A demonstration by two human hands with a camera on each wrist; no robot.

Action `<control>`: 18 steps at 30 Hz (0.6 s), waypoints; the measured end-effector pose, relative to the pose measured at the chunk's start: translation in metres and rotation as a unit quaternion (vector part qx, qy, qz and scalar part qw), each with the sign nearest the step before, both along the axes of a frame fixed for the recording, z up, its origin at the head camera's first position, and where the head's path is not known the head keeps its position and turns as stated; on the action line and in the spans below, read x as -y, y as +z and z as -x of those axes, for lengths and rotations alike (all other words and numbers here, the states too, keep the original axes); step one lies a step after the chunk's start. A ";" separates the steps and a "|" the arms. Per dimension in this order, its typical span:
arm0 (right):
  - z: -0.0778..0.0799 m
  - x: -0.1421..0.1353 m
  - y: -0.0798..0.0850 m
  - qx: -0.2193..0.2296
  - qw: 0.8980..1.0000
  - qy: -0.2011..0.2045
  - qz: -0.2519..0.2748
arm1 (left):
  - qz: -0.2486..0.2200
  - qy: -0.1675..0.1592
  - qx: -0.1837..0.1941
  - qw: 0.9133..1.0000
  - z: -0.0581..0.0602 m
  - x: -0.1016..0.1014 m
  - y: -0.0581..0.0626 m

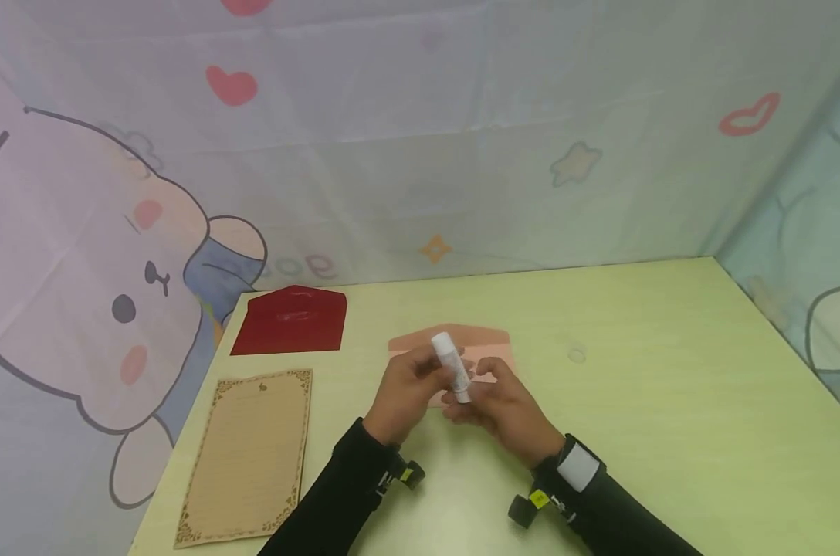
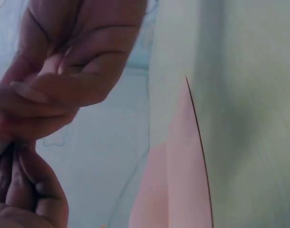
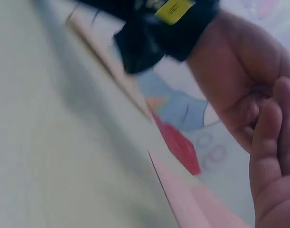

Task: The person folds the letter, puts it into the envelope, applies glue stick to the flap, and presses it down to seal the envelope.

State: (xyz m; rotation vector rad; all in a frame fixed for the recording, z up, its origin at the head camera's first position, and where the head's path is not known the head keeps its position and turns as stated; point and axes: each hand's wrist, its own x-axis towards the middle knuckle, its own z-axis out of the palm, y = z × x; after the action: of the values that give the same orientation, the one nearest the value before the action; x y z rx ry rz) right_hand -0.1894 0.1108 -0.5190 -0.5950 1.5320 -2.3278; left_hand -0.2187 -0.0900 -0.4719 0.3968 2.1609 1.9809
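Observation:
A white glue stick [image 1: 452, 369] is held tilted between both hands, above a pink envelope [image 1: 462, 335]. My left hand [image 1: 404, 392] grips the tube, with the thumb across its side. At the tube's lower end, my right hand [image 1: 505, 411] pinches it between thumb and fingers. The envelope lies on the table with its flap unfolded away from me, partly covered by the hands. In the left wrist view, fingers hide most of the tube, and the envelope [image 2: 185, 180] shows edge-on. The right wrist view also shows the envelope [image 3: 190, 199] below the hands.
A dark red envelope [image 1: 291, 323] lies at the table's far left corner. Nearer me on the left is a tan sheet of bordered letter paper [image 1: 249, 455]. A small clear round thing [image 1: 577, 354] lies right of the pink envelope. A printed cloth [image 1: 489, 154] hangs behind the table.

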 end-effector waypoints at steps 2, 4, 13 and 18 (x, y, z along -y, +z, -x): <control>0.001 -0.001 -0.007 0.039 0.993 0.069 0.090 | -0.018 -0.028 0.008 0.999 0.000 0.001 -0.001; 0.001 -0.001 -0.011 0.061 0.979 0.122 0.154 | -0.031 -0.045 0.011 0.998 0.001 0.001 -0.001; -0.011 0.016 0.009 -0.120 0.952 -0.169 -0.227 | -0.010 0.081 0.016 0.997 -0.003 -0.004 -0.002; -0.019 0.029 0.015 -0.221 0.835 -0.311 -0.398 | 0.033 0.115 -0.005 0.993 -0.005 -0.008 -0.004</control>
State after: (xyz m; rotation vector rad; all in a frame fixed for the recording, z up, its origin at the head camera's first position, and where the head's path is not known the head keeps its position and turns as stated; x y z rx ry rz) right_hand -0.1700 0.0823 -0.5044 -0.4507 3.0343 -1.6293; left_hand -0.2141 -0.0820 -0.4761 0.1530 2.3648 2.0161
